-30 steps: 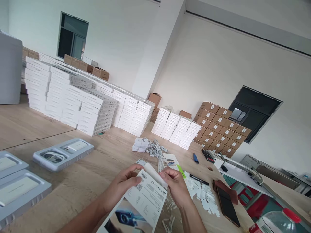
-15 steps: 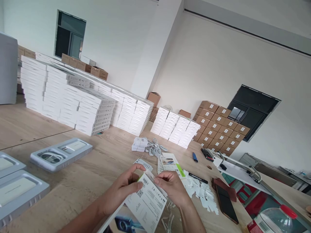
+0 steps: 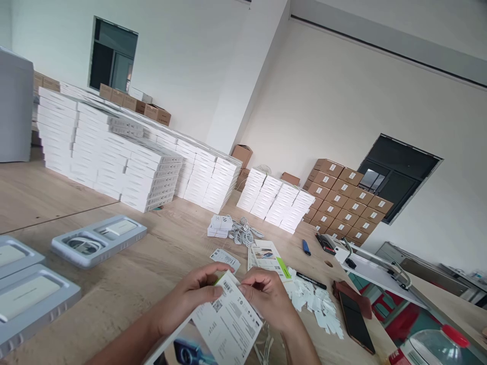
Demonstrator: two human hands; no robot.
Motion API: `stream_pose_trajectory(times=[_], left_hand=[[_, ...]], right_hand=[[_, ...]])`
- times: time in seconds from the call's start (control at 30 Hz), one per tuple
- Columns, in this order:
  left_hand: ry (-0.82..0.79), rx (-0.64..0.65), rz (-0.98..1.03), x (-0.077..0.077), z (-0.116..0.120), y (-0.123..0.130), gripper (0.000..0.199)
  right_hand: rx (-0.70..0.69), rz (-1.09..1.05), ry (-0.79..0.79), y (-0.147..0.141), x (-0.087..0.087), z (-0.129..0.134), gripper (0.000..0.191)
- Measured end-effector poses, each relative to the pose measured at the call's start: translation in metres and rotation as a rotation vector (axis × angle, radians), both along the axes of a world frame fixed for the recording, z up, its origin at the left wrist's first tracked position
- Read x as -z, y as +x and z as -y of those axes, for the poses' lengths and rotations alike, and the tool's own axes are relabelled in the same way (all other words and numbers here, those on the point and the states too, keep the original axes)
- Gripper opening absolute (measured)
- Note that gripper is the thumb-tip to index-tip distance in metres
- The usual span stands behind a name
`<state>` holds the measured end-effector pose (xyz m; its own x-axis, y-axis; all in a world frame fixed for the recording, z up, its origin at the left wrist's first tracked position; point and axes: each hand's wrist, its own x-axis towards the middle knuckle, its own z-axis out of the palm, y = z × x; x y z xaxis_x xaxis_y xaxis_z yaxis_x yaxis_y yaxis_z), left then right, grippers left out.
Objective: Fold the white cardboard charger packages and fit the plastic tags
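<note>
Held low in front of me is a printed white cardboard box (image 3: pixel 232 324) with a barcode, a QR code and a camera picture on it. My left hand (image 3: pixel 190 296) is closed around its upper left edge, thumb on the printed face. At the top right edge, the fingers of my right hand (image 3: pixel 268 299) are pinched against the cardboard. Just beyond lie a small printed card (image 3: pixel 225 257) and a printed sheet with a green stripe (image 3: pixel 266 258). White cables (image 3: pixel 264 347) show partly behind the box.
Grey trays (image 3: pixel 99 241) with a charger and cable sit left. White boxes (image 3: pixel 148 172) are stacked behind. Coiled cables (image 3: pixel 243 232), white paper slips (image 3: pixel 315 304), a black pen (image 3: pixel 311 280), a blue cutter (image 3: pixel 306 247), a phone (image 3: pixel 355 319) and a red-capped bottle (image 3: pixel 429 344) lie toward the right.
The white flap that stood up between my fingers at the box's top edge is now folded down or hidden. My right fingers have curled in closer to that edge.
</note>
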<state>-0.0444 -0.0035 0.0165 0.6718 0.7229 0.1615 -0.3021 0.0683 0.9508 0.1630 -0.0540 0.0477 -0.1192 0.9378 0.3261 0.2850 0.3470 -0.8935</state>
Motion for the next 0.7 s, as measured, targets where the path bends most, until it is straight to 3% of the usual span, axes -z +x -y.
stream_pose_trajectory(times=[0.13,0.23,0.33,0.5,0.7], left_hand=[[-0.046,0.003,0.058,-0.003,0.000,-0.001,0.031],[-0.074,-0.082,0.085,-0.004,-0.002,-0.001,0.031],[-0.088,-0.163,0.112,-0.005,-0.005,-0.001,0.034],[-0.113,-0.162,0.155,-0.002,-0.008,0.001,0.039],[-0.180,-0.190,0.203,0.003,-0.012,0.003,0.039]], right_hand=[[-0.023,0.017,0.008,0.000,-0.007,0.004,0.024],[-0.011,-0.001,-0.065,0.004,-0.008,0.002,0.030],[0.029,-0.071,-0.151,0.010,-0.004,-0.003,0.034],[0.055,-0.228,-0.208,0.013,0.007,-0.010,0.034],[0.028,-0.203,-0.155,0.005,-0.001,-0.003,0.033]])
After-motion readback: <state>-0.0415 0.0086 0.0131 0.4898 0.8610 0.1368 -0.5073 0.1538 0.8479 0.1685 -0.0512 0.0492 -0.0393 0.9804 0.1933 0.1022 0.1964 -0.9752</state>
